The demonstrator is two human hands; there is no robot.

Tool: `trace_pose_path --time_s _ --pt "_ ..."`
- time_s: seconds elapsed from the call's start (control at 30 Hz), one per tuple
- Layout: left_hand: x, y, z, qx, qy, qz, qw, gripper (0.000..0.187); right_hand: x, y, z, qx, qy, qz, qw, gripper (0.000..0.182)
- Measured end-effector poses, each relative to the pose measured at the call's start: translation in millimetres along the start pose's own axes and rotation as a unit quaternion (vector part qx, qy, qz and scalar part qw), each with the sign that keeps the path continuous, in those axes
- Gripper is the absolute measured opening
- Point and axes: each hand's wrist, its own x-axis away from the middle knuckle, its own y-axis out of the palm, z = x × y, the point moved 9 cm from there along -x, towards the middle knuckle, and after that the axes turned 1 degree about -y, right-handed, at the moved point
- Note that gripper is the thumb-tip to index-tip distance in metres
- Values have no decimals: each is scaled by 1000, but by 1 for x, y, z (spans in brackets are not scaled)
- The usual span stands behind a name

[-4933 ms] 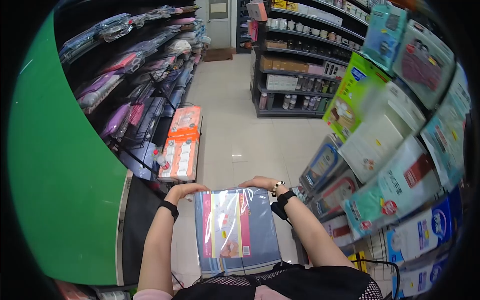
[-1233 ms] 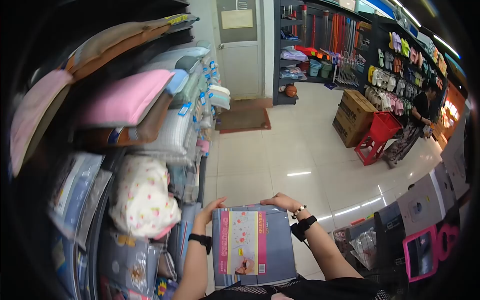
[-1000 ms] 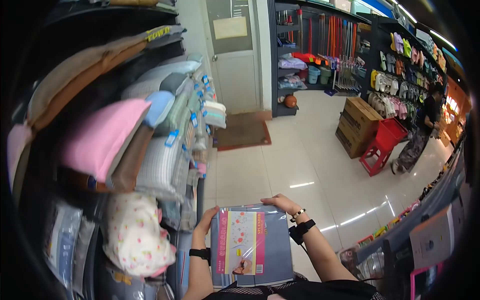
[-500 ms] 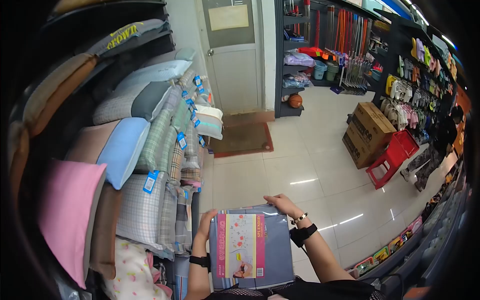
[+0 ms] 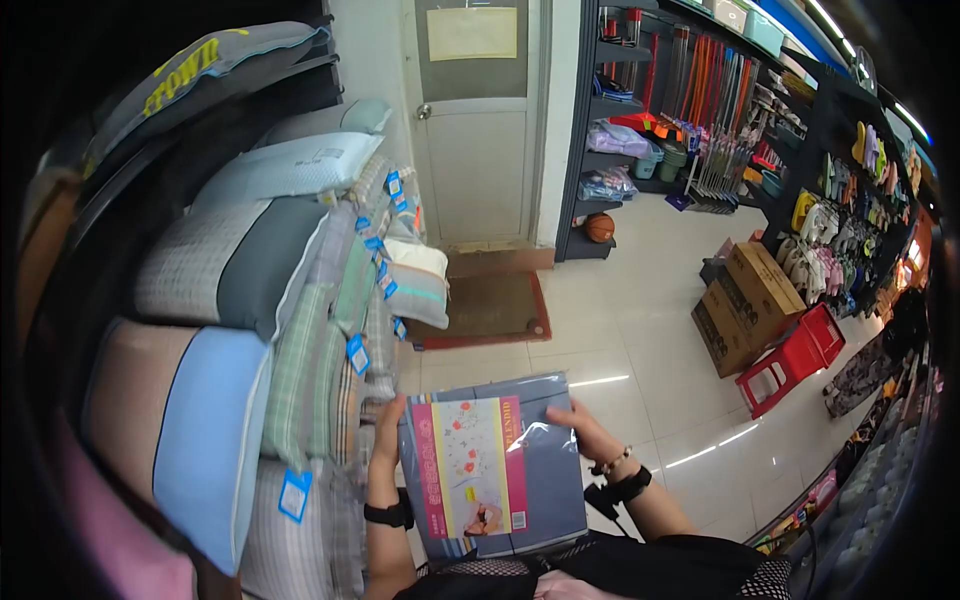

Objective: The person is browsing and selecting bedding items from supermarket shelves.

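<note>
A flat, square pack of folded blue-grey bedding (image 5: pixel 550 480) in clear plastic is held in front of my body. Its paper label (image 5: pixel 465 465) is pink and yellow, with flowers and the word SPLENDID. My left hand (image 5: pixel 388 432) grips the pack's left edge, the fingers partly hidden behind it. At the right edge, my right hand (image 5: pixel 588 436) has its thumb on the front and its other fingers out of sight underneath. Close to my left hand are stacked pillows, among them a brown-and-blue pillow (image 5: pixel 205 430) and green checked pillows (image 5: pixel 300 380).
Dark shelving with pillows fills the left side. Ahead are a closed door (image 5: pixel 475 170) and a floor mat (image 5: pixel 480 305). To the right stand a cardboard box (image 5: pixel 745 310) and a red plastic stool (image 5: pixel 790 360). A person (image 5: pixel 880 350) is at the far right, near hanging shoes.
The view has moved closer to the pillow shelf. My right hand has slid from the pack's top corner to its right side. The pack sits slightly further left and tilts a little.
</note>
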Motion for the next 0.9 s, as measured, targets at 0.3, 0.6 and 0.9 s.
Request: trace_pose_path --time_s 0.3,0.6,0.9 --pt "-176 5 -49 57 -92 3 994 33 -141 -47 -63 2 -13 49 999 52" --pt "-405 39 -31 83 -88 17 992 40 -307 -149 -170 -27 -84 77 993 52" --pt "-574 227 -22 103 -132 -192 967 47 -368 -268 -249 43 -126 184 974 58"
